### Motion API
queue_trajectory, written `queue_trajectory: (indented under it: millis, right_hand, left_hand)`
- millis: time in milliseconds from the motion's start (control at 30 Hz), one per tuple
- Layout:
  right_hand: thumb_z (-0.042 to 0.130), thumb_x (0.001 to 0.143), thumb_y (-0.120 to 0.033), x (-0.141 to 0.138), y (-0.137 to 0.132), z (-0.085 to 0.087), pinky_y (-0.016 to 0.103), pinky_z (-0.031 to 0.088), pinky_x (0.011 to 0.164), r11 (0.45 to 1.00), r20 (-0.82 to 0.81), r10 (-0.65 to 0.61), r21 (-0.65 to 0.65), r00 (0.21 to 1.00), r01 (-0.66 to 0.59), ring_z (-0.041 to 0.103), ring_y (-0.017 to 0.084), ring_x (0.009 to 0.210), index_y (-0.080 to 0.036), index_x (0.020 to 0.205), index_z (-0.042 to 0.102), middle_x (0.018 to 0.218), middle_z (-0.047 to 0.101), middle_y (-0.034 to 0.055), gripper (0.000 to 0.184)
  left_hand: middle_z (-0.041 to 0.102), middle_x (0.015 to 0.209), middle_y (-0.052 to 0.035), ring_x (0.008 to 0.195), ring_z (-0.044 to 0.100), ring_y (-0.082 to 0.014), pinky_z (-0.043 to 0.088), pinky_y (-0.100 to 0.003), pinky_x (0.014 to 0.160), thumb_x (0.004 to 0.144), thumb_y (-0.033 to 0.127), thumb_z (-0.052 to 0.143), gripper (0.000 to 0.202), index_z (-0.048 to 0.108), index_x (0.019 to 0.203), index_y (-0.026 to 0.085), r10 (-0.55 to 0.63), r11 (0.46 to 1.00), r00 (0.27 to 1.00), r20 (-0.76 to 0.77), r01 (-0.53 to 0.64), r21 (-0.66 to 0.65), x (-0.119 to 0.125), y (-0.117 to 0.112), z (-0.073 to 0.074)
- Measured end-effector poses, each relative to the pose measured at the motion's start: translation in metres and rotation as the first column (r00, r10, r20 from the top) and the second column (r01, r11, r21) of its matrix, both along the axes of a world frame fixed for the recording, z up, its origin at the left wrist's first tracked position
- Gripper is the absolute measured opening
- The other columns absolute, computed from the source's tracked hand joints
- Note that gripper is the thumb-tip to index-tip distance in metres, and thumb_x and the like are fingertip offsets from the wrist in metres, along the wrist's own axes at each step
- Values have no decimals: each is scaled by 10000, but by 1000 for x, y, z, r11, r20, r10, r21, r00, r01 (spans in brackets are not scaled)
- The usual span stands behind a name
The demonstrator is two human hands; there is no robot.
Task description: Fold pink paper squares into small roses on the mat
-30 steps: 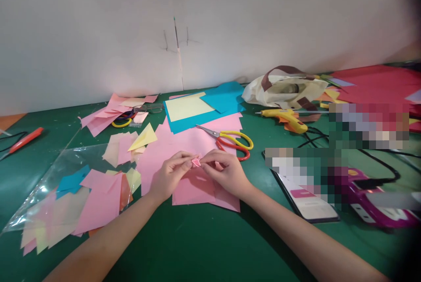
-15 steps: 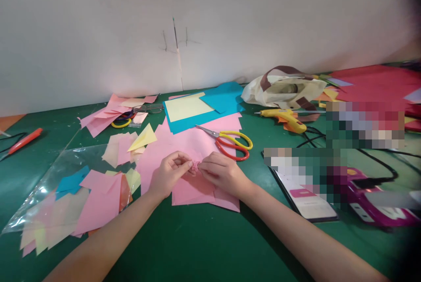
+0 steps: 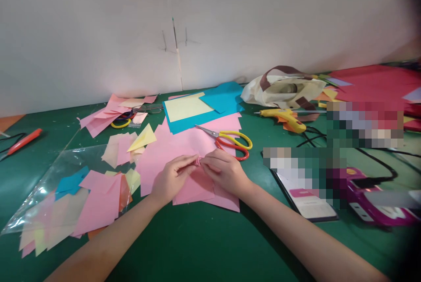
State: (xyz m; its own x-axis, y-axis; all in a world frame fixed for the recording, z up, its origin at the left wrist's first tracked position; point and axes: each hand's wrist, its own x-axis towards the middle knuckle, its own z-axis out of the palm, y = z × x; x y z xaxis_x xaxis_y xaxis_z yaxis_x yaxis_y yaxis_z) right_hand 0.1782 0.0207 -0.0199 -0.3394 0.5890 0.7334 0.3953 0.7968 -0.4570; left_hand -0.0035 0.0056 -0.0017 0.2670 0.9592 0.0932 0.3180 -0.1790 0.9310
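Between my fingertips is a small curled piece of pink paper (image 3: pixel 198 161), mostly hidden by the fingers. My left hand (image 3: pixel 174 177) pinches it from the left, thumb below the fingers. From the other side my right hand (image 3: pixel 226 171) is closed on it as well. Both hands are over the pink paper sheets (image 3: pixel 194 190) on the green table. Scissors (image 3: pixel 233 141) with one yellow and one red handle lie on those sheets, just beyond my right hand. Past them are blue sheets (image 3: pixel 226 95) and a cream sheet (image 3: pixel 189 107).
Left, a clear plastic bag (image 3: pixel 77 155) holds coloured paper pieces. More pink scraps (image 3: pixel 105 117) lie behind it. At right are a yellow glue gun (image 3: pixel 287 119), a cloth bag (image 3: pixel 272 93), a phone (image 3: pixel 307 198) and a magenta power strip (image 3: pixel 365 205). A white wall (image 3: pixel 98 36) bounds the back.
My left hand has turned, its fingers now straighter and closer to my right hand. The pink paper piece is more covered by the fingers. The things on the table have stayed put.
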Motion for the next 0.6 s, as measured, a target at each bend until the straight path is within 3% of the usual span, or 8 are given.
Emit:
queue_trajectory:
  millis: [367, 600]
  right_hand:
    - [538, 845, -114, -2, -4, 7, 310, 548, 621, 999, -54, 53, -1, 997, -54, 610, 162, 698, -173, 868, 663, 750, 664, 65, 140]
    - [513, 861, -113, 0, -3, 6, 303, 541, 627, 994, 43, 94, 55, 995, -97, 601, 162, 716, -178, 885, 652, 789, 678, 72, 156]
  left_hand:
    - [623, 975, -52, 961, 577, -184, 447, -321, 907, 908, 340, 474, 335, 611, 1204, 262, -93, 996, 996, 10, 92, 13, -2, -1, 2]
    - [615, 1010, -54, 985, 573, -192, 437, -325, 925, 914, 356, 451, 352, 599, 1219, 262, -107, 994, 994, -22, 107, -20, -2, 0, 1]
